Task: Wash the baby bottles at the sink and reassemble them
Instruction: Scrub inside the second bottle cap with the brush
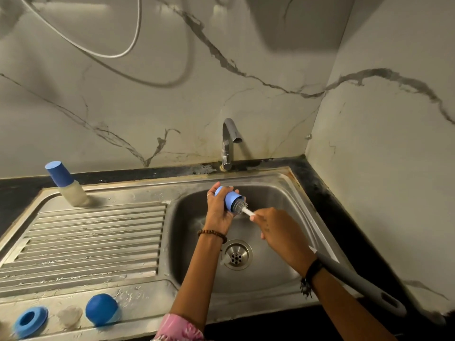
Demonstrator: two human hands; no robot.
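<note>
Nearest you, along the front edge of the sink's draining board [81, 244], lie a blue ring [30, 321], a clear teat [70, 315] and a blue cap [101, 308], side by side. At the board's back left corner stands a baby bottle [66, 184] with a blue cover on top. Over the basin [278, 193], near its back wall, your left hand [218, 209] curls round a blue bottle part [229, 199], its open end turned toward your right. Your right hand [272, 227] pinches the white handle of a small brush [242, 208], whose bristles sit in that opening. A small white piece [224, 259] lies beside the drain [236, 254]. A grey handle [357, 281] rests across the basin's right front corner. The tap [229, 143] stands at the back edge.
</note>
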